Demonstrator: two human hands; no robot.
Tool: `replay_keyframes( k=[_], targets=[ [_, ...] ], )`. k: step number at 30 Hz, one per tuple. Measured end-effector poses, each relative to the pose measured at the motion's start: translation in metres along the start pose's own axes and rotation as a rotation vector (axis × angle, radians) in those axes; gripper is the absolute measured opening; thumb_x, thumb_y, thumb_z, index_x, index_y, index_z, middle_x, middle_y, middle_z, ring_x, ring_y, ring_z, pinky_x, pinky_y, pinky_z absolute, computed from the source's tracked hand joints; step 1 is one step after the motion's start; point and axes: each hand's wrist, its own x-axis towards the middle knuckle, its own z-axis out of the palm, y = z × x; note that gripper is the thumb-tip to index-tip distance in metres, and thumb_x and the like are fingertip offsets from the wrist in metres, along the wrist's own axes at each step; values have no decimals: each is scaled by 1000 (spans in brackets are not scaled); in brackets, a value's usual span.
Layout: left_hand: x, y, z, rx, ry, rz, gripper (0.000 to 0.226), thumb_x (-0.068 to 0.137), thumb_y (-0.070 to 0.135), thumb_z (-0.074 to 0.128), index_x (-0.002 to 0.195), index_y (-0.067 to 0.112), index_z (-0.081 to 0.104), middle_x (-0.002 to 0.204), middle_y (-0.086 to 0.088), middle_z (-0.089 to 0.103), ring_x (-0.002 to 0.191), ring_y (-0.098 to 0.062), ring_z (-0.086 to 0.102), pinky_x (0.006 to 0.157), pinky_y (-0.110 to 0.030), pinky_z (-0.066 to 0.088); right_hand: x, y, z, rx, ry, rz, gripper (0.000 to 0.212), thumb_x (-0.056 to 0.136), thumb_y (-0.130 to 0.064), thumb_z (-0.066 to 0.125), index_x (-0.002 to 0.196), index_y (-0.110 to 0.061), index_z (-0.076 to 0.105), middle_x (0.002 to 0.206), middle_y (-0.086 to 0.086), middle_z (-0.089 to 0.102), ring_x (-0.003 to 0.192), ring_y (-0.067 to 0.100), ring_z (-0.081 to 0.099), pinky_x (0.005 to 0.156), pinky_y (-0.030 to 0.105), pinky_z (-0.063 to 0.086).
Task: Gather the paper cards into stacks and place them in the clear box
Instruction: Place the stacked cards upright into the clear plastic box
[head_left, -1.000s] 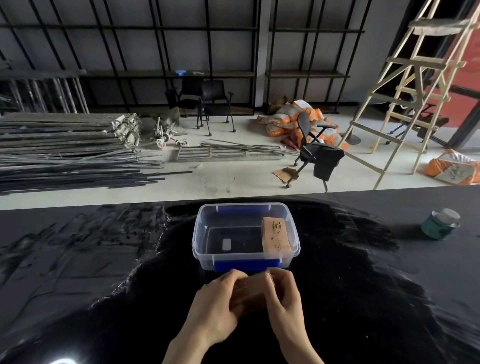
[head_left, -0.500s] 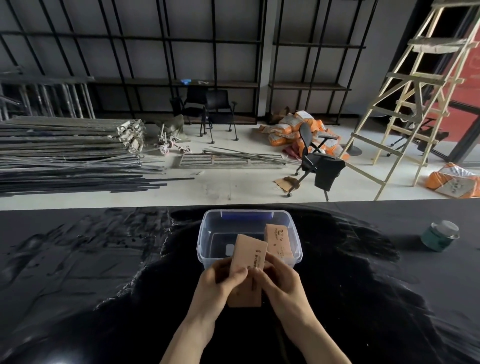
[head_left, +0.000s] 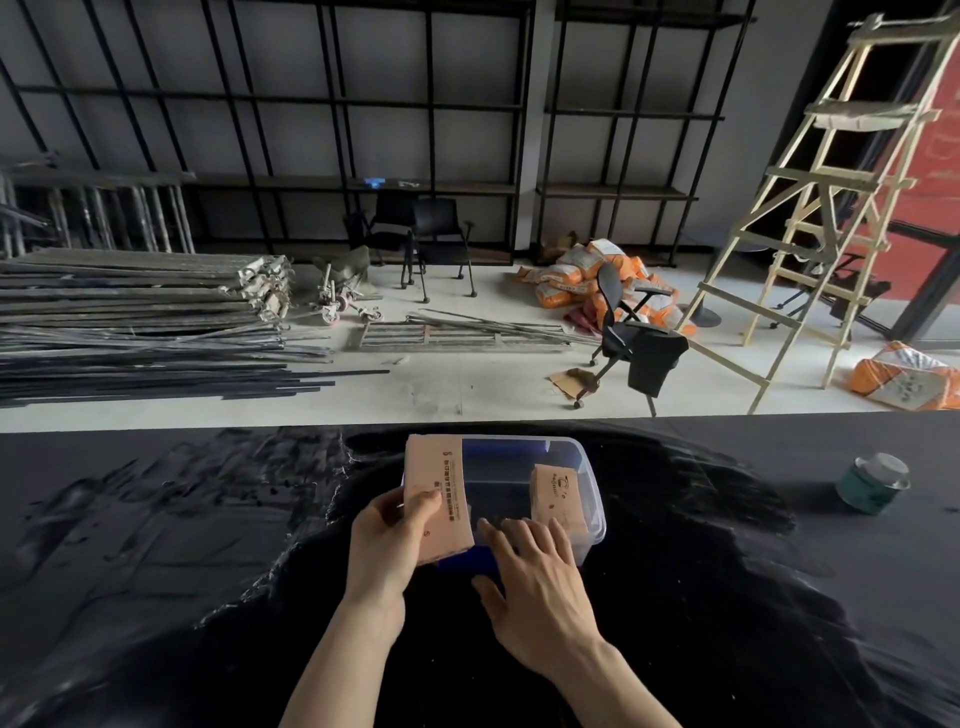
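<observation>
My left hand (head_left: 387, 540) pinches a tan stack of printed paper cards (head_left: 437, 491), thumb on its face, over the near left corner of the clear plastic box with blue clips (head_left: 589, 499). My right hand (head_left: 540, 587) lies spread and empty on the box's near edge. Another tan card stack (head_left: 555, 493) stands inside at the right wall. My left fingers are hidden behind the cards, and the print's too small to read.

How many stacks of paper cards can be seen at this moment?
2. One stack of cards is held in the left hand over the left end of the clear box. The second stack stands inside the box at its right end. No others are visible.
</observation>
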Motion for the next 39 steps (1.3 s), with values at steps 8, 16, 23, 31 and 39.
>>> replay_keyframes(
  k=[8, 16, 23, 31, 39],
  targets=[
    [-2, 1, 12, 61, 0, 14, 18, 91, 28, 75, 107, 20, 73, 94, -8, 78, 93, -24, 69, 66, -31, 56, -49, -9, -2, 5, -110, -62, 75, 96, -60, 54, 161, -33, 29, 164, 1, 42, 154, 27, 32, 131, 51, 15],
    [1, -5, 30, 130, -26, -101, 12, 88, 28, 77, 97, 22, 73, 97, -9, 76, 96, -29, 69, 75, -41, 59, -50, 53, -24, 239, 444, 160, 62, 98, -63, 42, 150, -29, 50, 155, 6, 54, 141, 26, 49, 115, 51, 45],
    [8, -24, 50, 301, -59, -184, 26, 86, 28, 78, 103, 13, 67, 93, -12, 78, 89, -27, 72, 79, -43, 61, -28, 156, 13, 76, 165, 506, 82, 90, -72, -2, 163, -41, 15, 175, 12, 14, 162, 32, 4, 131, 56, 9],
    [23, -33, 62, 513, -105, -314, 45, 92, 18, 73, 126, 5, 48, 99, -15, 72, 87, -26, 69, 65, -34, 55, -24, 172, 67, -21, -35, 508, 88, 82, -80, -17, 162, -45, -5, 176, 8, -7, 160, 35, -14, 128, 64, -6],
    [32, -47, 74, 738, -195, -393, 73, 90, 24, 73, 149, 4, 34, 135, -19, 60, 119, -32, 58, 96, -45, 49, -25, 170, 74, -24, 1, 512, 80, 90, -80, -2, 162, -46, -3, 176, 6, -5, 160, 33, -16, 128, 63, -9]
  ],
)
